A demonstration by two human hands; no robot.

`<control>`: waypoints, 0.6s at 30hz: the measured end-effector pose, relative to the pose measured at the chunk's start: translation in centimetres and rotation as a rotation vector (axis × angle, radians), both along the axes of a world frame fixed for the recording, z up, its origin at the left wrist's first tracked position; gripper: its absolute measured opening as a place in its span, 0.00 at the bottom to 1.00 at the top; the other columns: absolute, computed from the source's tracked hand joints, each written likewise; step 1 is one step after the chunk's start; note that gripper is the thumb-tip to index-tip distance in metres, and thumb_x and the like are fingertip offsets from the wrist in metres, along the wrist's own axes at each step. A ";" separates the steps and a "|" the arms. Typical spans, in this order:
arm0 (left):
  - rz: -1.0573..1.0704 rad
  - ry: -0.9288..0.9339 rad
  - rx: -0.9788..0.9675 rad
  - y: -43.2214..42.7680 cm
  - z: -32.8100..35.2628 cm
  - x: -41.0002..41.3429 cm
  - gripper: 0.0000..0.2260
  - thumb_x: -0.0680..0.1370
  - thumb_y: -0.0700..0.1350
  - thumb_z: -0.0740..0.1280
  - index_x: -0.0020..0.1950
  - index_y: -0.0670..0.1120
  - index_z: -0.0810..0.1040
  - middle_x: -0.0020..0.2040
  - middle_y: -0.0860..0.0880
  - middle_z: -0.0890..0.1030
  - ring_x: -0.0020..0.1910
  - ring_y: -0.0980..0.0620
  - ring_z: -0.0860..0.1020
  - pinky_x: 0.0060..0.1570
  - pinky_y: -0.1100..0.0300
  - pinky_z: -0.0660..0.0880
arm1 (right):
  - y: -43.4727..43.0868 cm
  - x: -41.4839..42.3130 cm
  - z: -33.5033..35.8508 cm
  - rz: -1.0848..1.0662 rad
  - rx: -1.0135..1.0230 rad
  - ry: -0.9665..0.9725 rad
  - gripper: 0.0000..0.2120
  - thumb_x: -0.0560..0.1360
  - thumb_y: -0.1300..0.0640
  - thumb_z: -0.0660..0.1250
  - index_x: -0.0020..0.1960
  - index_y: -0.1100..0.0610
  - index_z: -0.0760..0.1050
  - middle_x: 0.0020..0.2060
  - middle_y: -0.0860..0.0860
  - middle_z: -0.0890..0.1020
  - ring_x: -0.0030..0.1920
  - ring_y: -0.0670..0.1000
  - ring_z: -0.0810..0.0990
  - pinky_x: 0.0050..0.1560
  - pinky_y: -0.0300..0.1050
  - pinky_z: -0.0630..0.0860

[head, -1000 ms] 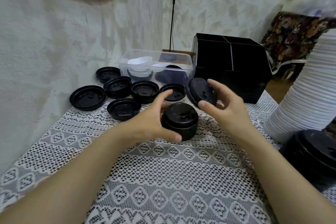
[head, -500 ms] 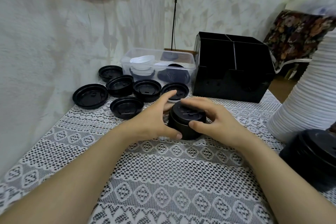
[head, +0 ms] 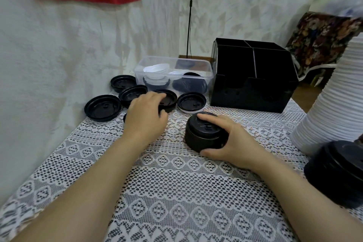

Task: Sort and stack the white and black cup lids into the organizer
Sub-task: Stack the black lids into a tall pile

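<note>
A short stack of black lids (head: 205,133) stands right way up on the lace-covered surface (head: 176,192), in front of the black organizer (head: 253,76) and apart from it. The lids are round, matte, domed and closely nested. The right hand (head: 233,143) grips this stack, fingers across the top lid and thumb against the lower edge. The left hand (head: 145,116) lies palm-down over the loose black lids (head: 102,107), which lie upside down near the wall. Its fingers are bent onto one lid; I cannot tell if it grips. A clear tub (head: 139,72) beside the organizer holds white and black lids. A tall white lid stack (head: 332,100) stands at right.
</note>
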State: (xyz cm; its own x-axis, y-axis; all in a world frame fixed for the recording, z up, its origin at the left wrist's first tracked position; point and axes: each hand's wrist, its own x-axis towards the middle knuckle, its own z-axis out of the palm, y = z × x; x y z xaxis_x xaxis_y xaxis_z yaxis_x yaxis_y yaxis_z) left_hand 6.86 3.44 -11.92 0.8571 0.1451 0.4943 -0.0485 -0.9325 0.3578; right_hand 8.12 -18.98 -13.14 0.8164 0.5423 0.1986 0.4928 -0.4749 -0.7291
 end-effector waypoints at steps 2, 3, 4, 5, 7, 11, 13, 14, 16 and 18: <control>0.057 0.109 0.184 0.6 -0.6 0.6 0.20 0.79 0.46 0.62 0.71 0.47 0.70 0.66 0.50 0.74 0.66 0.49 0.69 0.69 0.53 0.58 | 0.1 -0.2 -0.1 0.004 -0.007 -0.023 0.39 0.63 0.55 0.81 0.62 0.29 0.65 0.61 0.41 0.72 0.62 0.40 0.71 0.65 0.34 0.66; 0.060 0.125 0.218 0.6 -0.7 0.7 0.19 0.80 0.48 0.61 0.71 0.48 0.70 0.66 0.50 0.74 0.66 0.50 0.69 0.69 0.54 0.57 | 0.1 -0.2 -0.2 -0.001 -0.005 -0.035 0.38 0.63 0.54 0.81 0.62 0.29 0.65 0.61 0.41 0.73 0.62 0.40 0.71 0.65 0.34 0.66; 0.058 0.124 0.237 0.7 -0.8 0.8 0.18 0.80 0.48 0.60 0.70 0.48 0.71 0.64 0.50 0.75 0.65 0.50 0.70 0.68 0.54 0.58 | 0.1 -0.2 -0.3 -0.010 0.002 -0.041 0.38 0.62 0.54 0.81 0.62 0.29 0.65 0.61 0.41 0.73 0.62 0.39 0.71 0.65 0.35 0.66; 0.056 0.110 0.253 0.8 -0.9 0.9 0.17 0.80 0.48 0.60 0.69 0.49 0.73 0.63 0.51 0.76 0.64 0.50 0.70 0.67 0.54 0.59 | 0.1 -0.1 -0.3 -0.024 0.017 -0.043 0.38 0.62 0.53 0.81 0.63 0.30 0.66 0.61 0.41 0.73 0.62 0.38 0.71 0.65 0.35 0.67; 0.052 0.074 0.263 0.8 -0.9 1.1 0.14 0.80 0.48 0.61 0.65 0.49 0.76 0.59 0.51 0.78 0.61 0.49 0.72 0.64 0.54 0.61 | -0.1 0.0 -0.3 -0.071 0.043 -0.042 0.38 0.62 0.53 0.81 0.63 0.32 0.67 0.61 0.39 0.72 0.60 0.36 0.71 0.62 0.31 0.66; 0.043 0.030 0.217 0.7 -0.7 1.1 0.10 0.79 0.47 0.64 0.59 0.49 0.80 0.55 0.52 0.79 0.57 0.49 0.73 0.60 0.54 0.62 | -0.4 0.4 -0.4 -0.105 -0.012 -0.053 0.38 0.63 0.52 0.80 0.66 0.34 0.66 0.61 0.40 0.71 0.59 0.40 0.71 0.60 0.28 0.64; 0.048 0.030 0.183 0.7 -0.5 1.0 0.08 0.78 0.47 0.66 0.56 0.49 0.80 0.53 0.52 0.80 0.55 0.49 0.73 0.60 0.54 0.62 | -0.4 0.5 -0.5 -0.101 -0.024 -0.045 0.39 0.63 0.52 0.80 0.67 0.34 0.66 0.61 0.40 0.71 0.60 0.40 0.71 0.62 0.31 0.65; 0.049 0.032 0.168 0.7 -0.5 1.0 0.08 0.78 0.48 0.66 0.55 0.49 0.81 0.53 0.51 0.80 0.55 0.49 0.73 0.60 0.54 0.62 | -0.4 0.5 -0.5 -0.098 -0.024 -0.044 0.39 0.63 0.52 0.80 0.67 0.33 0.65 0.61 0.40 0.70 0.60 0.40 0.71 0.62 0.32 0.65; 0.040 -0.009 0.103 0.7 -0.5 0.9 0.09 0.77 0.49 0.68 0.53 0.47 0.82 0.51 0.51 0.79 0.54 0.49 0.73 0.59 0.54 0.63 | -0.4 0.5 -0.5 -0.093 -0.028 -0.048 0.38 0.64 0.51 0.80 0.66 0.32 0.64 0.61 0.39 0.70 0.60 0.39 0.71 0.62 0.31 0.65; 0.025 -0.131 -0.084 0.6 -0.3 0.9 0.09 0.76 0.47 0.70 0.52 0.44 0.83 0.48 0.50 0.78 0.51 0.51 0.72 0.55 0.58 0.66 | -0.4 0.4 -0.4 -0.095 -0.035 -0.044 0.38 0.64 0.51 0.80 0.66 0.32 0.64 0.61 0.39 0.70 0.60 0.39 0.71 0.62 0.32 0.65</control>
